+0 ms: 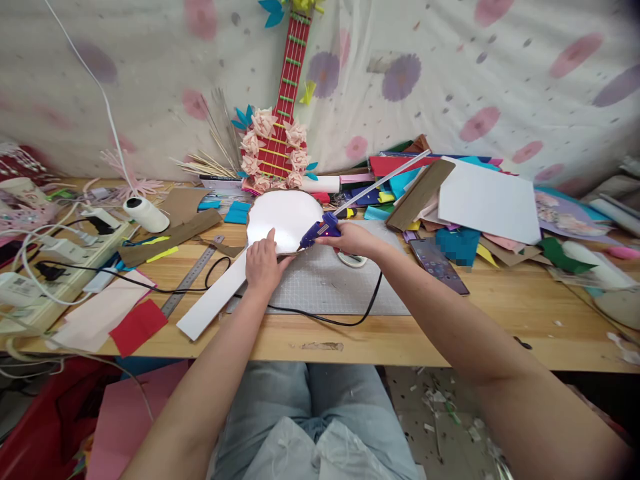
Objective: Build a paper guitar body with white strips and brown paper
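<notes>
A white guitar-shaped board [285,212] lies on a grey cutting mat [320,287], its long neck pointing toward the lower left. Brown material runs along part of the rounded body's rim. My left hand [263,265] holds the board where neck and body meet, index finger stretched over the top and thumb along the near edge. In my right hand [353,240] is a blue glue gun [319,231], its nozzle at the board's near edge. A long clear glue stick [383,181] sticks out of its back. The glue gun's black cord [345,323] loops across the mat.
Behind stands a red paper guitar [285,127] with pink flowers. A steel ruler [193,277], thread spool [146,213] and power strip [75,273] are left. Right are a phone [440,265], white sheet [490,200] and coloured scraps. A tape roll [353,260] sits near my right hand.
</notes>
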### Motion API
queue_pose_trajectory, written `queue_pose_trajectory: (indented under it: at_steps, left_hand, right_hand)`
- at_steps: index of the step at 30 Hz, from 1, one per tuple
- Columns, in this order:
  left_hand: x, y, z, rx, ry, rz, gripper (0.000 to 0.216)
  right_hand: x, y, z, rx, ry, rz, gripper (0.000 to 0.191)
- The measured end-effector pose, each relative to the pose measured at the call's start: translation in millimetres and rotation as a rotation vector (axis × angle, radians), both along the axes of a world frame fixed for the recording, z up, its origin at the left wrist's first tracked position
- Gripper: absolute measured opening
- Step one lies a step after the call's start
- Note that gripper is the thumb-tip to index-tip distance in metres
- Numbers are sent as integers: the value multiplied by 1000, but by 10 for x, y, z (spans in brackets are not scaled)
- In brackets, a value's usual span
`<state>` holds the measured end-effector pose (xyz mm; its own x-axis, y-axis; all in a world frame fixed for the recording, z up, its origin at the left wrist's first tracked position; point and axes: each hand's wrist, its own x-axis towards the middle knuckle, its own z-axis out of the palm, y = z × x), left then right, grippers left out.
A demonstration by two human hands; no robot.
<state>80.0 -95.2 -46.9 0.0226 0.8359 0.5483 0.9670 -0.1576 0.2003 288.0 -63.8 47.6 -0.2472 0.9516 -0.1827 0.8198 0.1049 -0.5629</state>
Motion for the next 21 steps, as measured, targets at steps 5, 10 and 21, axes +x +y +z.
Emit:
queue_pose_trajectory:
  at_steps: [5, 10, 21]
  left_hand:
    - [7, -8, 11, -14, 19, 9, 74]
    - [5, -10, 7, -9, 28, 11, 74]
    - [12, -14, 7, -24, 57, 12, 73]
  right_hand:
    - [91, 32, -19, 12, -39, -12, 46]
    - [150, 51, -9, 33, -119, -49, 48]
    - [169, 62, 66, 18, -113, -38, 52]
